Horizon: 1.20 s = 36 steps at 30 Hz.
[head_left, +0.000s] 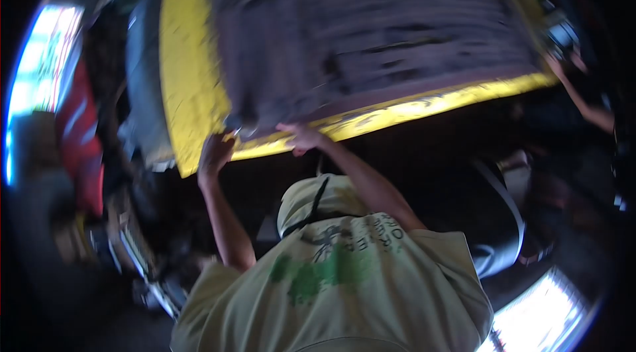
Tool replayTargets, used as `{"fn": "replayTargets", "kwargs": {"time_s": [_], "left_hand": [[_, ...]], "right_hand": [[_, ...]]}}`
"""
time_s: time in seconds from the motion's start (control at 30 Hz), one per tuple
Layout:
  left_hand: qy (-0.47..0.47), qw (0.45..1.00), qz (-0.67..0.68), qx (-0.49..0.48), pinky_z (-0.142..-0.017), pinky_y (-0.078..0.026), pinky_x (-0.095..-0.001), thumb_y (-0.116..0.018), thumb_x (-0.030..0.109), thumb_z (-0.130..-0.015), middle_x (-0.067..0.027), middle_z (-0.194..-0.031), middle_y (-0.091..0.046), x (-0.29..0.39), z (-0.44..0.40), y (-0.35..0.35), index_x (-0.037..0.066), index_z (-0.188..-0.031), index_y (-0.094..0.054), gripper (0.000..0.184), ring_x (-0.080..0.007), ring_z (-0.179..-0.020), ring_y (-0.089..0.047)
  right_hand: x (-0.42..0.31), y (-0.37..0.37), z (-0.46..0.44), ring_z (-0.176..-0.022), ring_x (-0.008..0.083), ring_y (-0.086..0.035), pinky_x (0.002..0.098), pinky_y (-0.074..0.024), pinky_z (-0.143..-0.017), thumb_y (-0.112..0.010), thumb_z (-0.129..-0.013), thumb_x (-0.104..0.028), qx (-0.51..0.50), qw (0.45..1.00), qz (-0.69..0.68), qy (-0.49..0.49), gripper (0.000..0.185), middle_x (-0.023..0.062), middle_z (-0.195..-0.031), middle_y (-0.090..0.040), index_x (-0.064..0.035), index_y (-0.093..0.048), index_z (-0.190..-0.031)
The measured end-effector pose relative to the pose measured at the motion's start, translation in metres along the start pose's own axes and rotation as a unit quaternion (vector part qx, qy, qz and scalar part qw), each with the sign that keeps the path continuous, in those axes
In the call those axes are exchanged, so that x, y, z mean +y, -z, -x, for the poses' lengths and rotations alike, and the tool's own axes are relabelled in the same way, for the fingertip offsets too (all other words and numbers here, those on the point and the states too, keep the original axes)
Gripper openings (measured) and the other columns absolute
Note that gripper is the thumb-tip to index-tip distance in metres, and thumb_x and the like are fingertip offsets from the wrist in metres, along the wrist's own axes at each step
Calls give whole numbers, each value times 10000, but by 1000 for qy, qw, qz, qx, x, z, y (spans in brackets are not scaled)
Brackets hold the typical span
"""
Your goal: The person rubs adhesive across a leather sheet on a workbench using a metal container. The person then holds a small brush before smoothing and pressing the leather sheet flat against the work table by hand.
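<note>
A large purplish-grey padded surface with yellow borders fills the upper middle, blurred by motion. At its lower left corner, my left hand has curled fingers, beside a small dark, shiny object. What the fingers grip is too blurred to make out. Further right along the same lower edge is my right hand, with its index finger stretched to the left and the other fingers loosely bent. No object shows in it.
At the upper right, another person's arm reaches to the far corner of the padded surface. Red material hangs at the left. Boxes or boards lie lower left. A pale shirt fills the bottom, with pale cloth and a black cord above it.
</note>
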<state>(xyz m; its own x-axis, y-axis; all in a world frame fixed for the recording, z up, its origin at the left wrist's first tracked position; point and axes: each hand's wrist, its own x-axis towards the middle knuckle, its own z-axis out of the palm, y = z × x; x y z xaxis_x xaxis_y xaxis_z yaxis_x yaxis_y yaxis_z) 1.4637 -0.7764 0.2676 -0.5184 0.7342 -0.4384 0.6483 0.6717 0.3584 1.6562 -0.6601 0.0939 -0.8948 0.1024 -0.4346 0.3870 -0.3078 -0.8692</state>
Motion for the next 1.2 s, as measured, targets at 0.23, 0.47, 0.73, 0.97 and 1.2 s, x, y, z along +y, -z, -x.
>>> {"fn": "replayTargets", "kwargs": {"time_s": [0.23, 0.47, 0.73, 0.97, 1.2], "left_hand": [[9, 996, -59, 66, -840, -472, -387, -698, 288, -705, -137, -922, -612, -42, -30, 0, 152, -1187, -534, 527, -312, -920, -590], [-108, 989, -61, 81, -906, -439, -409, -790, 242, -583, -168, -1205, -469, -59, -59, -42, 124, -1280, -431, 793, -351, -1059, -512], [-109, 989, -48, 92, -896, -445, -405, -746, 185, -597, -195, -1058, -574, -68, -80, -59, 70, -1217, -498, 678, -349, -1023, -540], [-123, 992, -6, 12, -911, -444, -381, -771, 232, -595, -160, -1069, -590, -82, -92, -53, 94, -1250, -483, 729, -286, -1043, -553], [-137, 989, 52, -6, -938, -438, -371, -817, 224, -586, -170, -1195, -520, -97, -101, -61, 100, -1307, -422, 832, -280, -1109, -519]], "right_hand": [[-39, -23, -30, -637, 129, -636, 279, -560, -619, -557, -838, -149, 19, 994, 110, -13, 652, 95, -758, -654, -217, -255, -1413], [-34, -24, -6, -563, 117, -597, 254, -511, -577, -565, -872, -209, 44, 989, 140, 17, 571, 67, -663, -621, -189, -326, -1389], [63, -5, 63, -617, 97, -576, 231, -471, -561, -557, -888, -190, 98, 993, -42, -49, 413, 44, -689, -605, -57, -471, -1269], [85, 4, 97, -619, 102, -571, 240, -471, -553, -557, -883, -213, 174, 980, -40, -85, 408, 62, -716, -627, -45, -486, -1247], [102, 1, 97, -612, 128, -589, 270, -497, -574, -561, -860, -218, 174, 982, -17, -67, 389, 79, -719, -658, -79, -523, -1221]]}}
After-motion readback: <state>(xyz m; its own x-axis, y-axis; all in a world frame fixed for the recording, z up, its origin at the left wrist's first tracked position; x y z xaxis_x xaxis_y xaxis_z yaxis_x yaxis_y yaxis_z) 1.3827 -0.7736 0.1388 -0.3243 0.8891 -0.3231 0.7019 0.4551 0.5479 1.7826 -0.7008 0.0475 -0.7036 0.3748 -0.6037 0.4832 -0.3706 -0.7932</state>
